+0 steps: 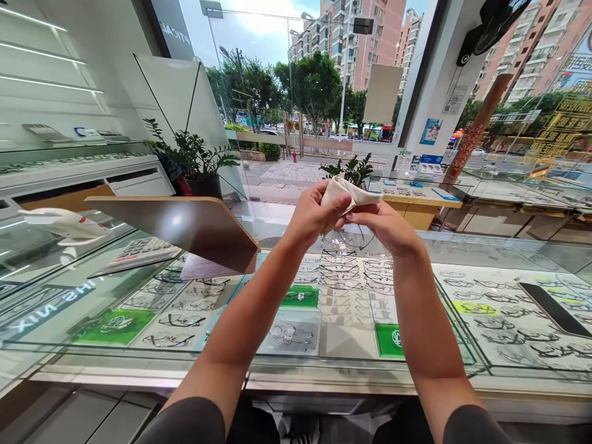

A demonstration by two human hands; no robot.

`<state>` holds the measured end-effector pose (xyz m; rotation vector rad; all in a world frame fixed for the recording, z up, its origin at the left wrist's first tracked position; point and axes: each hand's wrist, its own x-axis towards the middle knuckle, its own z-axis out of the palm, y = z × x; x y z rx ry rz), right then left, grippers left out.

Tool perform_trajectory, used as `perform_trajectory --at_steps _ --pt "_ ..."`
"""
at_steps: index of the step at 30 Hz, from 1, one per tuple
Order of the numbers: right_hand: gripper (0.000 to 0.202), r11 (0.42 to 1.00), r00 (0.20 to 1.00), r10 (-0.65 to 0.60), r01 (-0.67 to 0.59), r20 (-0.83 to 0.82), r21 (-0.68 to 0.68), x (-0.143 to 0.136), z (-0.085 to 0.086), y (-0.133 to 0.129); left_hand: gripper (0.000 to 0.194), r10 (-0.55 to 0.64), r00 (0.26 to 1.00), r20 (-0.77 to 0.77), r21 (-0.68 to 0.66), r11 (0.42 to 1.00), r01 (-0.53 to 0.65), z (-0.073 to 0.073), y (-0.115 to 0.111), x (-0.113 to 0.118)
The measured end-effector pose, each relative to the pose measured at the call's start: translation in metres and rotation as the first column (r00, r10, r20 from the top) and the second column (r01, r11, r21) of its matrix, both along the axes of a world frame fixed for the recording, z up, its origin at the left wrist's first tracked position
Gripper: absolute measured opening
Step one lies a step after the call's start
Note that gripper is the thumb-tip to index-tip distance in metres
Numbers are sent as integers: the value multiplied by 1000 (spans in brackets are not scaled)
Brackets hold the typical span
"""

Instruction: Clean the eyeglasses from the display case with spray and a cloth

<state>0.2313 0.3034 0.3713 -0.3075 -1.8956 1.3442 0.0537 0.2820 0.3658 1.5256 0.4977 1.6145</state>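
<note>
Both hands are raised over the glass display case, close together. My left hand (319,213) is closed on a pale folded cloth (351,192), with the thumb pressed over it. My right hand (386,227) grips a pair of eyeglasses (363,240) from the other side, its thumb and fingers touching the cloth's lower edge. A thin temple of the eyeglasses hangs below the hands; the lenses are mostly hidden by cloth and fingers.
Under the glass top of the display case (342,364) lie rows of eyeglass frames (342,271). A mirror-like tilted board (185,225) stands at left, near a calculator-like keypad (143,253). A dark phone (557,308) rests at right. Potted plants (197,154) stand by the window.
</note>
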Motion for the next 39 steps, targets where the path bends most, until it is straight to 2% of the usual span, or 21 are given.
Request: perform_trajectory --at_steps 4,7,11,13,15,18,21,25,26,27,29,33,36,39 --pt "14 1000 999 25 -25 23 16 0 1 -1 42 57 998 26 36 998 -58 -7 0 4" --pt "15 999 998 22 -24 56 38 3 -1 1 45 57 998 -27 31 998 -56 -6 -1 -3" --pt "17 999 996 45 -45 83 -8 11 -4 9 44 -53 981 -185 -52 998 44 1 -4 -26" --pt "18 998 995 55 -52 85 -35 13 -4 15 40 -131 969 -210 -80 990 117 4 -4 -35" --pt "20 998 995 48 -44 86 -50 13 -6 20 38 -153 963 -222 -67 988 142 5 -3 -39" --pt "21 995 997 48 -43 61 -87 9 -10 25 42 -77 972 -224 5 997 80 0 3 -33" --pt "25 991 998 62 -60 13 -123 0 -16 26 45 3 990 -142 42 999 3 -11 9 -18" --pt "24 991 996 88 -86 7 -104 -10 -20 23 44 218 975 -47 78 974 -214 -19 12 -8" --pt "23 991 995 94 -92 16 -94 -11 -20 22 46 240 969 -51 77 969 -236 -19 12 -10" --pt "22 991 995 96 -94 23 -90 -12 -20 22 49 229 971 -68 67 972 -225 -17 12 -13" --pt "20 991 996 92 -90 21 -102 -10 -18 22 51 129 985 -116 26 992 -127 -12 12 -22" --pt "17 988 997 71 -71 -3 -140 -4 -15 27 41 -73 979 -192 -27 997 69 -2 9 -42" --pt "15 985 998 70 -70 -4 -155 -4 -16 29 38 -75 967 -244 15 997 81 1 7 -43" --pt "19 976 994 103 -110 -47 -191 -9 -19 28 39 -28 978 -206 80 996 45 -2 5 -32"
